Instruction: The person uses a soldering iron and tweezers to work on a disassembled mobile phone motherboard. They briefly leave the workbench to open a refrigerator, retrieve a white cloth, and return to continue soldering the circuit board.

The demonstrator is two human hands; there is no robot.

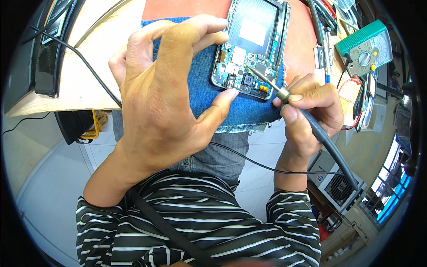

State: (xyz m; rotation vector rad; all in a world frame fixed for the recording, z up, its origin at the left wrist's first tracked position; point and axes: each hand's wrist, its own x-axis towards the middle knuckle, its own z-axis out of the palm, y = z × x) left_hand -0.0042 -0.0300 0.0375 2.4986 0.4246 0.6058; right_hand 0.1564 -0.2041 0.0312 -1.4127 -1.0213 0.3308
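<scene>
An opened smartphone (249,49) lies on a piece of blue denim (202,95), its circuit board (238,55) and camera module (248,80) bare. My left hand (162,84) steadies it, fingertips at its left edge and thumb at the bottom edge. Between the thumb and fingers of my right hand (311,107) is a soldering iron (315,126) with a dark grip. Its thin metal tip points up and left over the lower part of the board. Whether the tip touches the board, I cannot tell.
Right of the phone stands a green analog multimeter (364,49) with a red test lead (357,80). Several pens and tools lie at the upper right. An orange-red mat (302,40) covers part of the wooden table (95,58). A black cable (86,64) crosses at left.
</scene>
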